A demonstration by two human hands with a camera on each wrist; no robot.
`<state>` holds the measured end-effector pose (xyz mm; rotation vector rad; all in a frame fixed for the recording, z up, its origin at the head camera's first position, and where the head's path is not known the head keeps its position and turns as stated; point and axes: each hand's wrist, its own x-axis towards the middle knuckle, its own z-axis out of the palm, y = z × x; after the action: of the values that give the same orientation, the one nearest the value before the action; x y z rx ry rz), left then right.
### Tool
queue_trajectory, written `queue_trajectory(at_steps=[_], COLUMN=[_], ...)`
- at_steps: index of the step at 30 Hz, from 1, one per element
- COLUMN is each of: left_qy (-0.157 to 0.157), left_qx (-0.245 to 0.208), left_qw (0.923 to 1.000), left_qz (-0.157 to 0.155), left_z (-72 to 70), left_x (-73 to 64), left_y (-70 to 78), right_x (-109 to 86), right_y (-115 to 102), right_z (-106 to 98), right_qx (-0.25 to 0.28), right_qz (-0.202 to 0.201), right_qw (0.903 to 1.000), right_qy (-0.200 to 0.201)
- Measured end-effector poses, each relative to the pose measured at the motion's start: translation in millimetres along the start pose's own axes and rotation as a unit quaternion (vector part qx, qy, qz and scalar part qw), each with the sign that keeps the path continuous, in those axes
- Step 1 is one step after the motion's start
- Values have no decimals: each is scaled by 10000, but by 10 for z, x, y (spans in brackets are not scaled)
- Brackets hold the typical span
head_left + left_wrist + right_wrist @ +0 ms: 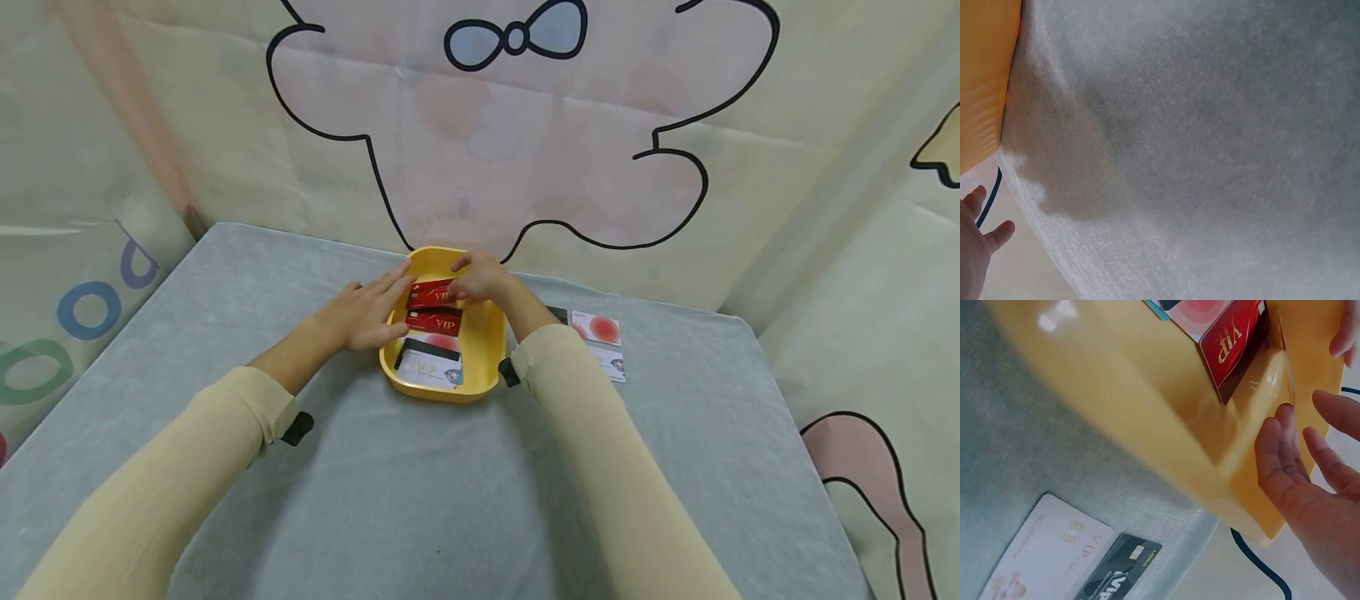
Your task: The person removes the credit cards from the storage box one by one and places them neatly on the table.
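A yellow tray (480, 358) holds several cards. In it lie an upper red VIP card (429, 293), a lower red VIP card (433, 322), a card with a pink circle (441, 341) and a white VIP card (426, 367). My left hand (365, 312) rests at the tray's left rim, fingers spread and fairly straight. My right hand (483, 279) reaches over the far right part of the tray, its fingertips at the right end of the upper red card. In the right wrist view the right hand's fingers (1285, 450) are loosely bent, with the thumb apart.
On the grey cloth (435, 492), right of the tray, lie a card with a red circle (602, 327), a white card (611, 364) and a dark VIP card (1119, 569), partly behind my right arm in the head view. A printed curtain (480, 167) hangs behind the table.
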<state>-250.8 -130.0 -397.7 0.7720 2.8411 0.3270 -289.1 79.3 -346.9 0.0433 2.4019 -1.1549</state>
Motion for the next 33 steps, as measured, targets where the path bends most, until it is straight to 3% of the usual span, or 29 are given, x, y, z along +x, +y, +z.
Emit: queue_trajectory(at_steps=[4,10,22,33], left_qy=[16,18,-28,-44], left_qx=[23,7,29,79], left_qw=[10000,10000,10000,10000], left_qz=[9,23,-13,-4], left_z=[10,13,-16,-12], left_x=[4,1,-20,-11], left_y=[0,6,-1,4], right_x=[21,42,0,-183], right_y=[1,-10,-19,61], right_z=[24,34,-41,-289], right_qx=[-277,-239,-244,-452], right_qz=[-321,-681,-1008,-1109], right_qw=[9991,9974,9942,9916], right_qy=[51,25,-298,-490])
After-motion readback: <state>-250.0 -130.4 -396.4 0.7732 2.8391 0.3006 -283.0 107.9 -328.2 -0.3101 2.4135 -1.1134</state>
